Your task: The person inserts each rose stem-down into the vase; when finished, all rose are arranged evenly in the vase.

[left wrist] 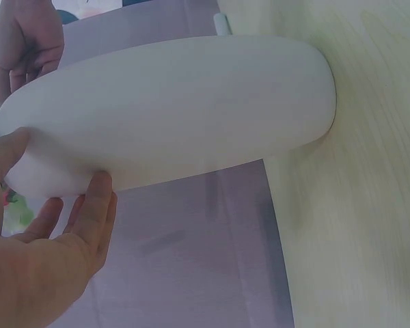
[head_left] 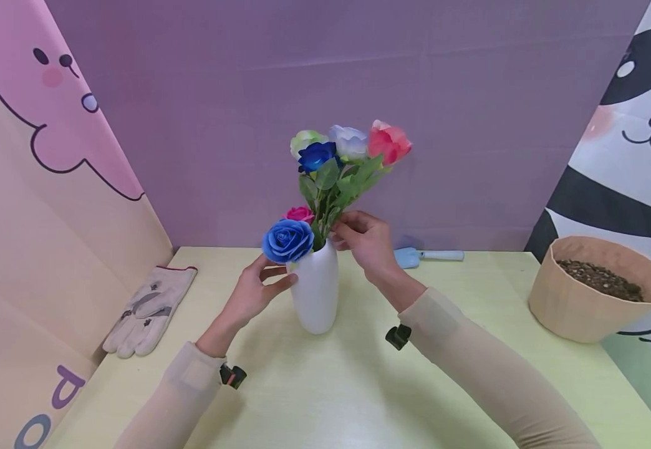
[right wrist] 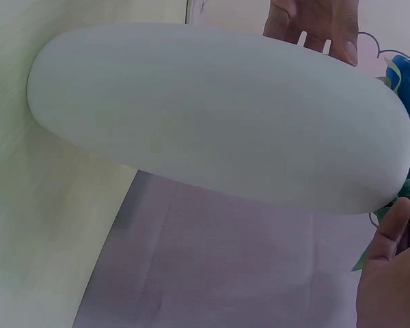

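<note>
A white vase (head_left: 315,293) stands upright on the table, holding several artificial flowers. My left hand (head_left: 251,292) holds the vase near its rim, thumb on the near side and fingers round the left. At the right of the vase's mouth, my right hand (head_left: 366,240) pinches a flower stem among the green leaves (head_left: 353,187); the exact stem is partly hidden by the fingers. A large blue rose (head_left: 288,241) and a pink rose (head_left: 300,214) hang low over the left rim. Higher up are a dark blue flower (head_left: 317,156), a pale lilac one (head_left: 349,142) and a coral one (head_left: 390,143).
A pair of grey gloves (head_left: 148,312) lies at the table's left edge. Behind the right hand, a light blue hand trowel (head_left: 428,256) lies near the back edge. A tan pot (head_left: 589,312) with dark soil stands at the right. A purple cloth (head_left: 236,125) hangs behind.
</note>
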The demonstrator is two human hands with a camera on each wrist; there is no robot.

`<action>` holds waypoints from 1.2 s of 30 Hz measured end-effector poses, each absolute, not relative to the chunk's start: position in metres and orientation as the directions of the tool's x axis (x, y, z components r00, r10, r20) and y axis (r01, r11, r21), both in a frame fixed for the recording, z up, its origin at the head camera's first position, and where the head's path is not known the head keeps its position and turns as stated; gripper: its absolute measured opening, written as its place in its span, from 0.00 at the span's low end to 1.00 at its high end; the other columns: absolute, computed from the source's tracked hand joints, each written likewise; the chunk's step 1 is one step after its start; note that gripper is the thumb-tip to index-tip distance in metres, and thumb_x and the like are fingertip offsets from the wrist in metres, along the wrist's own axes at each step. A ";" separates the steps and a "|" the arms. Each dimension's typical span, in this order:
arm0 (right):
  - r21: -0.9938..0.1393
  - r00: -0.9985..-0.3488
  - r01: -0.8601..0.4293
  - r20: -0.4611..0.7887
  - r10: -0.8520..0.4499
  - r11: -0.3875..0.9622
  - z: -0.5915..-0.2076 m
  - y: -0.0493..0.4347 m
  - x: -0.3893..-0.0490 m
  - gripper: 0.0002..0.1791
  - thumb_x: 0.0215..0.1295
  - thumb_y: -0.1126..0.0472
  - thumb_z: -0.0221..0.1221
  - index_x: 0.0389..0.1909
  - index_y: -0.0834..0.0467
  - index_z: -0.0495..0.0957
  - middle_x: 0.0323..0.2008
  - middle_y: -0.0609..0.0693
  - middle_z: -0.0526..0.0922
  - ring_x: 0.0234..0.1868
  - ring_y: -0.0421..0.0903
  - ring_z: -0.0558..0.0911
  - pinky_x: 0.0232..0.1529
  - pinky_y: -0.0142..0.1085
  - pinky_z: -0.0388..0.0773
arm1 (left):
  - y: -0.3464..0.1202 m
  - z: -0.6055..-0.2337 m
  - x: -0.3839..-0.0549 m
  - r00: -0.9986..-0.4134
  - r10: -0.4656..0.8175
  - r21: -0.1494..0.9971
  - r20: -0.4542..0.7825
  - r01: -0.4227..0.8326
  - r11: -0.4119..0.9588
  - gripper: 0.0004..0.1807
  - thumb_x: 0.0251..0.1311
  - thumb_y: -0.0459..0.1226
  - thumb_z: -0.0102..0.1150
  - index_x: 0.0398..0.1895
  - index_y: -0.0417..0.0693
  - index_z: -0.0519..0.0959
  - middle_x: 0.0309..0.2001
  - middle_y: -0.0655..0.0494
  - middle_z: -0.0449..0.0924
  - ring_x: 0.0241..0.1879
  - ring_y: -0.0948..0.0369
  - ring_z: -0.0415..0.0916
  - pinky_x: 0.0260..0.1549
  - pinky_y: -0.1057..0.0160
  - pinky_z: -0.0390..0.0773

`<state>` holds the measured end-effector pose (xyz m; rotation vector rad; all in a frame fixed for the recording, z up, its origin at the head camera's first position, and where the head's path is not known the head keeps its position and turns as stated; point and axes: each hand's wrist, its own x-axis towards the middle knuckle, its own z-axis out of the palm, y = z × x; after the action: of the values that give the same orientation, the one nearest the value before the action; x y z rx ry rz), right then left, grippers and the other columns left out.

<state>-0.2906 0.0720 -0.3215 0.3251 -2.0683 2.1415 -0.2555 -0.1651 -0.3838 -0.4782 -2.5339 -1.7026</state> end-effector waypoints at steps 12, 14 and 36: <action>-0.969 -0.970 -0.238 0.234 -0.069 0.065 -0.326 0.072 -0.290 0.12 0.67 0.60 0.62 0.45 0.65 0.82 0.27 0.45 0.80 0.28 0.44 0.78 0.27 0.31 0.81 | -0.164 -0.384 -0.257 -0.949 0.228 0.890 0.217 0.289 0.352 0.32 0.63 0.46 0.66 0.70 0.59 0.67 0.66 0.52 0.72 0.66 0.44 0.73 0.56 0.43 0.80; -0.969 -0.970 -0.235 0.228 -0.082 0.078 -0.327 0.073 -0.289 0.13 0.68 0.59 0.63 0.45 0.65 0.81 0.28 0.45 0.80 0.28 0.44 0.77 0.26 0.31 0.80 | -0.164 -0.384 -0.257 -0.950 0.226 0.890 0.215 0.286 0.356 0.32 0.63 0.46 0.66 0.70 0.60 0.67 0.66 0.52 0.72 0.66 0.44 0.73 0.56 0.43 0.81; -0.934 -0.960 -0.217 0.151 -0.236 0.283 -0.336 0.119 -0.290 0.17 0.72 0.55 0.59 0.56 0.58 0.79 0.51 0.60 0.84 0.41 0.51 0.85 0.39 0.41 0.85 | -0.176 -0.379 -0.257 -0.946 0.211 0.826 0.246 0.318 0.466 0.19 0.67 0.42 0.62 0.60 0.54 0.77 0.59 0.49 0.80 0.60 0.49 0.79 0.55 0.47 0.82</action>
<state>-0.2900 0.1189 -0.3362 0.4463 -2.5297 1.8374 -0.2572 -0.1761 -0.3792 -0.4703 -2.5947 -1.4975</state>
